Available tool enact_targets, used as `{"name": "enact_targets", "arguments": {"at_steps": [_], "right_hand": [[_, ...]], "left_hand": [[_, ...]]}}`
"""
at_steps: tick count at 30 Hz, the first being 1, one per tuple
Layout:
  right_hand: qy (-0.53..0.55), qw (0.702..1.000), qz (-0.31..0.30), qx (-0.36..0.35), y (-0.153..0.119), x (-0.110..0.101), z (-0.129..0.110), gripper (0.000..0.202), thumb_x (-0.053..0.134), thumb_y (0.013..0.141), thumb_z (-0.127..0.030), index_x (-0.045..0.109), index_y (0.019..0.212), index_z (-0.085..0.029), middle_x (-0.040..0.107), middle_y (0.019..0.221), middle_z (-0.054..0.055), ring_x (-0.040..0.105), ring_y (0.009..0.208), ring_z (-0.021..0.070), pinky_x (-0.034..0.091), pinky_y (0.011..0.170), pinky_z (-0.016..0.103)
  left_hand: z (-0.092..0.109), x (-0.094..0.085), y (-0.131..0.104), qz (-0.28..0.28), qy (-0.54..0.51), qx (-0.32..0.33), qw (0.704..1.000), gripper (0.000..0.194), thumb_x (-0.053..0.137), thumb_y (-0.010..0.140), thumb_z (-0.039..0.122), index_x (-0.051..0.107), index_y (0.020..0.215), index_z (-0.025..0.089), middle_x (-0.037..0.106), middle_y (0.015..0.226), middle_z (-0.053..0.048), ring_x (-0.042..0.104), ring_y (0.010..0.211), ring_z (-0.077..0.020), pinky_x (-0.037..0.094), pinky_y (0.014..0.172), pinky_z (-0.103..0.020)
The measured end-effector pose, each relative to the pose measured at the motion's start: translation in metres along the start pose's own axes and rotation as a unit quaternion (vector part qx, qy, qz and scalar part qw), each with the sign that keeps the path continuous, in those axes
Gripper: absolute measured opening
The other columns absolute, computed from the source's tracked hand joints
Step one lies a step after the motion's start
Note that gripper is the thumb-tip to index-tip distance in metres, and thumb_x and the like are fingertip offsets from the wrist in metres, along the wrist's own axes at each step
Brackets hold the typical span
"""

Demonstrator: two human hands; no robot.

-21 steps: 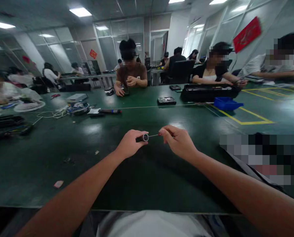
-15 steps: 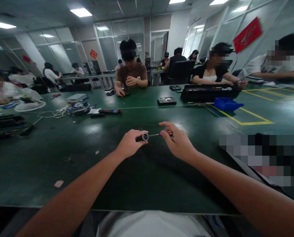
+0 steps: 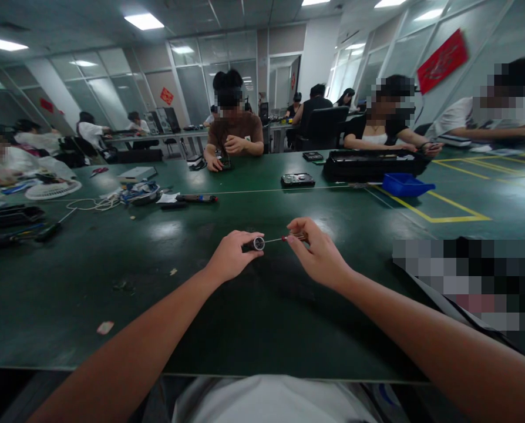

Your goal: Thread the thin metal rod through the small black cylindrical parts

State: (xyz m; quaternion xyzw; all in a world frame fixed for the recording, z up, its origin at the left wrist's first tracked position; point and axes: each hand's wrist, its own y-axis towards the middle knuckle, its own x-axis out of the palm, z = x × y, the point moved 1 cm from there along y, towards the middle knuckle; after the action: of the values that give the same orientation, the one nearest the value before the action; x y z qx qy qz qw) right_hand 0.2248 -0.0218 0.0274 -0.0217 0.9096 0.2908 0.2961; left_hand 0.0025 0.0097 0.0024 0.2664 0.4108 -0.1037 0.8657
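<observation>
My left hand (image 3: 230, 257) is closed around a small dark cylinder (image 3: 258, 243) with a pale ring at its round end, which looks toward me. Most of its body is hidden by my fingers and thumb. To its right, my right hand (image 3: 319, 251) grips a screwdriver (image 3: 284, 238) with a thin metal shaft and a red collar. The shaft lies level and its tip meets the side of the cylinder near the ringed end. Both hands are just above the green table (image 3: 262, 329).
A bare hard drive (image 3: 298, 180) lies ahead, with a blue tray (image 3: 407, 185) and a long black housing (image 3: 372, 166) to its right. Left are tangled cables (image 3: 139, 192) and a dark tool (image 3: 196, 199). A co-worker (image 3: 234, 132) sits opposite.
The fingers of my right hand have curled in around the screwdriver handle; the index finger stuck out further before. My left hand and the cylinder have hardly moved.
</observation>
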Motion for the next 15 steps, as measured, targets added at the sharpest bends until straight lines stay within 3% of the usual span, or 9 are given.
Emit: {"name": "enact_targets", "arguments": {"at_steps": [5,7,9,11,13,15], "right_hand": [[0.125,0.988,0.002,0.09,0.006,0.003,0.008,0.017,0.056,0.091,-0.036,0.061,0.093,-0.02,0.067,0.08,0.004,0.065,0.075,0.019,0.052,0.073,0.036],[0.255,0.952,0.02,0.165,0.009,0.006,0.016,0.022,0.057,0.09,-0.042,0.06,0.088,-0.02,0.066,0.078,0.004,0.065,0.072,0.0183,0.054,0.074,0.038],[0.377,0.894,0.016,0.242,0.012,0.01,0.024,0.027,0.061,0.087,-0.046,0.058,0.082,-0.02,0.063,0.073,0.002,0.062,0.066,0.0169,0.056,0.074,0.04],[0.422,0.866,0.025,0.268,0.013,0.012,0.03,0.026,0.066,0.083,-0.045,0.058,0.08,-0.02,0.062,0.073,0.001,0.061,0.064,0.0155,0.057,0.075,0.039],[0.413,0.872,0.038,0.261,0.013,0.013,0.03,0.025,0.066,0.083,-0.045,0.058,0.081,-0.02,0.062,0.075,0.001,0.061,0.065,0.0148,0.057,0.074,0.038],[0.359,0.903,0.042,0.234,0.012,0.011,0.026,0.024,0.062,0.086,-0.043,0.059,0.084,-0.02,0.063,0.076,0.001,0.062,0.066,0.0151,0.056,0.073,0.037]], "left_hand": [[-0.001,-0.001,0.0,-0.003,0.004,0.003,1.0,0.041,0.076,0.08,0.026,0.068,0.12,0.027,0.071,0.113,-0.001,0.061,0.105,-0.0218,0.046,0.094,-0.038],[-0.002,0.0,0.001,-0.008,-0.004,0.018,1.0,0.042,0.076,0.08,0.025,0.067,0.121,0.027,0.07,0.117,-0.001,0.061,0.107,-0.0214,0.045,0.096,-0.038],[-0.004,0.0,0.001,-0.008,-0.011,0.033,0.999,0.042,0.076,0.08,0.025,0.067,0.121,0.028,0.069,0.12,-0.001,0.06,0.11,-0.0212,0.044,0.099,-0.038],[-0.005,0.001,0.002,-0.005,-0.012,0.038,0.999,0.043,0.076,0.08,0.024,0.067,0.122,0.028,0.069,0.121,-0.001,0.06,0.111,-0.0212,0.044,0.1,-0.038],[-0.006,0.001,0.002,-0.005,-0.008,0.037,0.999,0.043,0.076,0.081,0.025,0.066,0.123,0.028,0.069,0.121,-0.001,0.06,0.111,-0.0212,0.045,0.099,-0.038],[-0.005,0.002,0.002,-0.006,-0.004,0.035,0.999,0.044,0.076,0.081,0.027,0.066,0.123,0.029,0.069,0.121,-0.001,0.06,0.111,-0.0213,0.045,0.099,-0.038]]}}
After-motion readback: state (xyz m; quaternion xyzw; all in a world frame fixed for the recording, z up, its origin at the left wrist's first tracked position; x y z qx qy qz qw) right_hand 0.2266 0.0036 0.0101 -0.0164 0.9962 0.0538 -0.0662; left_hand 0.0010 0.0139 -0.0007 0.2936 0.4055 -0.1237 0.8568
